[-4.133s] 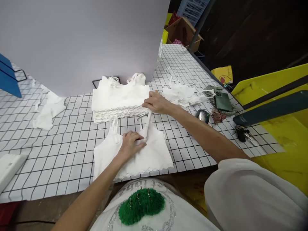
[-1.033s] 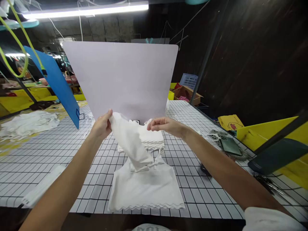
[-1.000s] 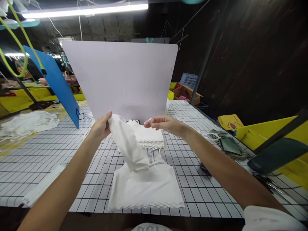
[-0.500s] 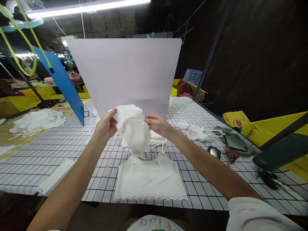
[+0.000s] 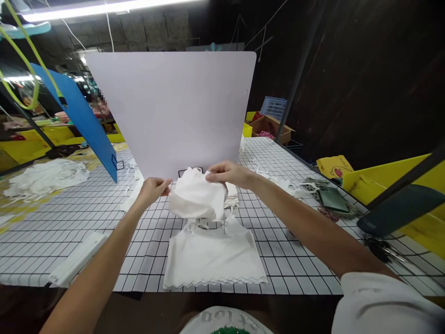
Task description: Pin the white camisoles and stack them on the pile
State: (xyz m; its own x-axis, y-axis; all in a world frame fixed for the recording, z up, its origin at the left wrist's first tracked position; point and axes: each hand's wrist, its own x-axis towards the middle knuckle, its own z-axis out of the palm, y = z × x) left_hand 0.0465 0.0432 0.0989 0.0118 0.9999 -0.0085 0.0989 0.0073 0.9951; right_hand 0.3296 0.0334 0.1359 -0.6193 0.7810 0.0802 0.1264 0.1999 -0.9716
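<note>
Here a soft white fabric garment (image 5: 198, 197) is held raised, its upper right edge pinched by the right hand (image 5: 229, 174). By its left edge, the left hand (image 5: 155, 191) is poised; whether cloth is gripped there cannot be told. Beneath, a white scallop-hemmed strappy top (image 5: 215, 260) is laid flat. Creases are best avoided by even, light tension.

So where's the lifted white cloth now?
Head view, centre: the lifted white cloth is in the right hand, between the pale board and the flat white top.
</note>
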